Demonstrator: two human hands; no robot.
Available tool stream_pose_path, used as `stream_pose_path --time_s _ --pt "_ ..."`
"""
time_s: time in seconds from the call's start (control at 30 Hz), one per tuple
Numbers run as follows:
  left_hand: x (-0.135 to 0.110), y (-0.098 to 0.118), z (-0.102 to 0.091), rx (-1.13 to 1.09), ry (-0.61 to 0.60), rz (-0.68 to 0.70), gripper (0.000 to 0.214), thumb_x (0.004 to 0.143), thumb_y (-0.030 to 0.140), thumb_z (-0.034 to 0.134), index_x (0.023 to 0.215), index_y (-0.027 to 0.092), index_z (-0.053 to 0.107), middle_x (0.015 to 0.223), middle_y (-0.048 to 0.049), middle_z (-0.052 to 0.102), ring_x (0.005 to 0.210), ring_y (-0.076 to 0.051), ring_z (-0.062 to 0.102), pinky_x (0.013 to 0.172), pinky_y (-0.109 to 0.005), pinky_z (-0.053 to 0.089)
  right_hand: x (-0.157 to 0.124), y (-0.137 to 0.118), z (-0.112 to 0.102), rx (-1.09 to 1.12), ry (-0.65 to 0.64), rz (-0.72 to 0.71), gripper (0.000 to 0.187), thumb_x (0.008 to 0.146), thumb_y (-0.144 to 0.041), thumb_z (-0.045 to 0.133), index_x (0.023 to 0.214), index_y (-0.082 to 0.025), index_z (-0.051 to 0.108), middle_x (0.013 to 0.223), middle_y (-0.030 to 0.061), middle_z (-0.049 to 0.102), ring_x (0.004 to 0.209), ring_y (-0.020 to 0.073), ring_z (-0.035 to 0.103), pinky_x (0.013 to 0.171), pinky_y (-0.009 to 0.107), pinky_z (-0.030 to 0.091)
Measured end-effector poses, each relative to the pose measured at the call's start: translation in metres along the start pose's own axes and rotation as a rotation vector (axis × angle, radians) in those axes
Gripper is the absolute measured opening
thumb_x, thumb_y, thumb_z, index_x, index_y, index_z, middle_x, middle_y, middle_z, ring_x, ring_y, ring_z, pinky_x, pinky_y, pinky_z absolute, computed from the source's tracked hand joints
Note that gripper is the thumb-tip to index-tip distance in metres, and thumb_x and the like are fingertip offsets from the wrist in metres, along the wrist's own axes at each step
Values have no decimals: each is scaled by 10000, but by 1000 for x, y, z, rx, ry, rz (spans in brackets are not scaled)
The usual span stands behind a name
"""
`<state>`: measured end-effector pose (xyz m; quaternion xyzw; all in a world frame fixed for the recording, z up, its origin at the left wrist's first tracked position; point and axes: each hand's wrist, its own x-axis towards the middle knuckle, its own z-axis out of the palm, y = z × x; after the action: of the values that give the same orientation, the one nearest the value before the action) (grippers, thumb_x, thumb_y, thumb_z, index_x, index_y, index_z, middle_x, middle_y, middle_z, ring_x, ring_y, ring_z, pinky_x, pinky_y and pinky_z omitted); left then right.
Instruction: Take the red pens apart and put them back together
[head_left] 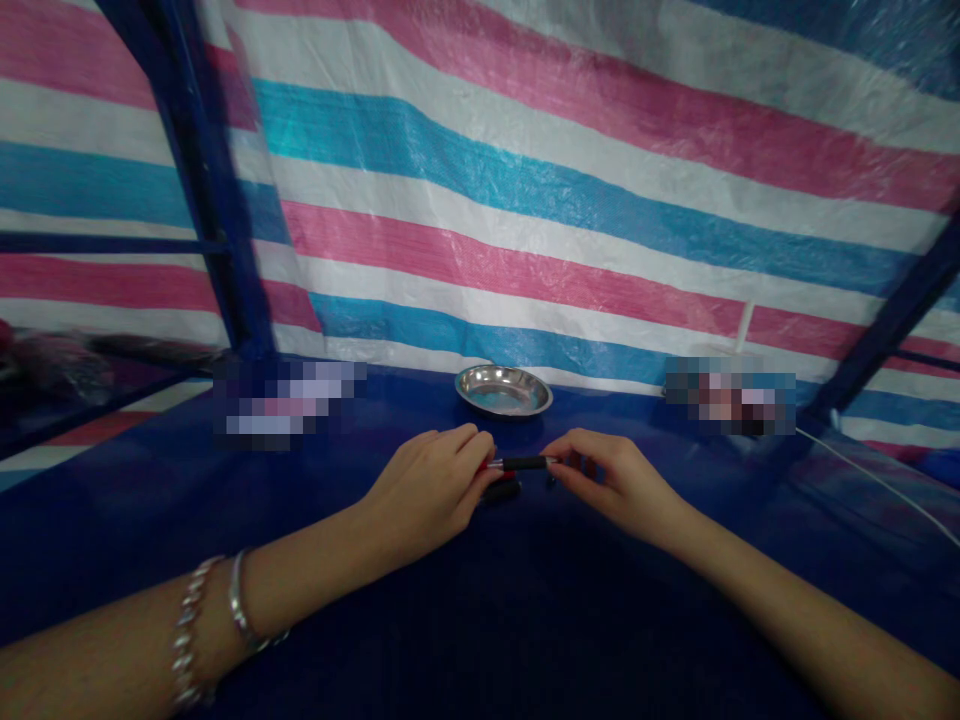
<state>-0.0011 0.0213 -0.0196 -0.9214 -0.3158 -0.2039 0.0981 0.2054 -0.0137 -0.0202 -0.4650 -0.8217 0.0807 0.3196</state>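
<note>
Between my two hands a pen (525, 463) with a black grip is held level above the blue table. My left hand (439, 480) is closed around its left end, where a bit of red shows by the fingertips. Thumb and fingers of my right hand (611, 475) pinch the tip at the other end. Just below the pen, close to my left fingers, lies a dark pen-like piece (501, 491), partly hidden by the hand. A tiny dark bit sits under my right fingertips, too small to name.
A shallow round steel dish (504, 391) stands beyond my hands at the table's back edge. Blurred items lie at the back left and back right. A white cable (877, 475) runs down the right side. Blue metal posts and striped plastic sheeting (525, 250) close off the back.
</note>
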Motion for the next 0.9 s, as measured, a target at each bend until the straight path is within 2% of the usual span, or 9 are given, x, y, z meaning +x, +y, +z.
stream_pose_path --time_s 0.43,0.7,0.9 --pt "0 1 0 20 -16 1 174 848 249 350 801 153 487 757 -29 532 620 -141 502 550 -268 361 1 0 0 1 -21 12 146 784 -195 461 868 -168 578 675 5 557 573 93 483 521 207 369" --pt "1 3 -4 15 14 -32 154 844 226 359 799 148 483 779 -38 543 633 -143 514 557 -268 376 0 1 0 5 -24 8 161 789 -217 470 902 -169 574 701 12 572 586 96 490 536 209 377" --pt "1 3 -3 9 7 -29 146 842 226 365 805 145 480 777 -36 547 638 -146 517 560 -270 379 0 3 0 8 -1 -12 139 781 -246 497 848 -165 587 704 10 584 608 100 508 553 210 384"
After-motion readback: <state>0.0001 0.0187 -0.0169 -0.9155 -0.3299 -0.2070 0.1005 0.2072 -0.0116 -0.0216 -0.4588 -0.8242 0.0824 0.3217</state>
